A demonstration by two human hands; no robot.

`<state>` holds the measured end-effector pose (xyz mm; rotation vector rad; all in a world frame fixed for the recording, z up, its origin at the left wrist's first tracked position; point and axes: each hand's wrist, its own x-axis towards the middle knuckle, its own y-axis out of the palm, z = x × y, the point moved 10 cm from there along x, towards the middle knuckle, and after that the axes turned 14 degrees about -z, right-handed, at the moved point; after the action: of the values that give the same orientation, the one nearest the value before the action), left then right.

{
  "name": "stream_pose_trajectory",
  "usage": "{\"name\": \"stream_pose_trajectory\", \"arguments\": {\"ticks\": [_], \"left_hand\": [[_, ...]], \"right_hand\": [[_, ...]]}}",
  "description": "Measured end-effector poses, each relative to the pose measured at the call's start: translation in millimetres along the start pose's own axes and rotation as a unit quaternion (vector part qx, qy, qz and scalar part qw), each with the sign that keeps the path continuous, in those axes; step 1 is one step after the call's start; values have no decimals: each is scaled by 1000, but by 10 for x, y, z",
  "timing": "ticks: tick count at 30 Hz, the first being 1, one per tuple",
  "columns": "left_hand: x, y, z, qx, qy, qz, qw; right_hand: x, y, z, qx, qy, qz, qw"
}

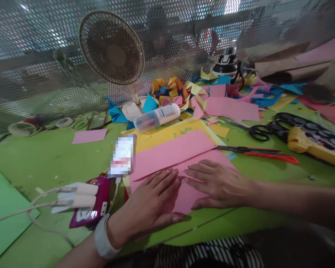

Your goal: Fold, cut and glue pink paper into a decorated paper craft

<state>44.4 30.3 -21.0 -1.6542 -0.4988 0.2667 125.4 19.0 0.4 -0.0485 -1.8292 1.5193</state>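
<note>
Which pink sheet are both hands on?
The large pink sheet at centre, under the left hand and right hand; the small pink sheet at left and the pink sheets behind lie untouched.

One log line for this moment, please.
left hand: flat on pink paper | right hand: flat on it | red scissors: untouched beside

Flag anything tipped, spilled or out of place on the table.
The bottle lies on its side by the fan base; no leak visible. Paper scraps are heaped loosely behind it. Left hand and right hand lie flat on the pink sheet.
</note>
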Motion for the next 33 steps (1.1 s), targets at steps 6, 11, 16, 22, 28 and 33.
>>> {"name": "stream_pose_trajectory", "arguments": {"ticks": [6,11,16,22,28,33], "left_hand": [[-111,-12,25,34,-7,36,999],[-327,-143,64,60,-19,30,998],[-178,-522,96,51,-157,-116,980],[243,-23,180,-230,-364,12,903],[365,199,300,-323,-430,81,839],[299,221,320,-348,-446,86,820]], "right_hand": [[-5,28,12,-4,-12,2,1000],[-2,4,22,13,-17,5,1000],[-6,-35,51,21,-25,-1,999],[-23,-12,49,21,-21,6,1000],[-39,-38,29,40,-23,-9,999],[-39,-42,11,42,-16,-8,999]]}}
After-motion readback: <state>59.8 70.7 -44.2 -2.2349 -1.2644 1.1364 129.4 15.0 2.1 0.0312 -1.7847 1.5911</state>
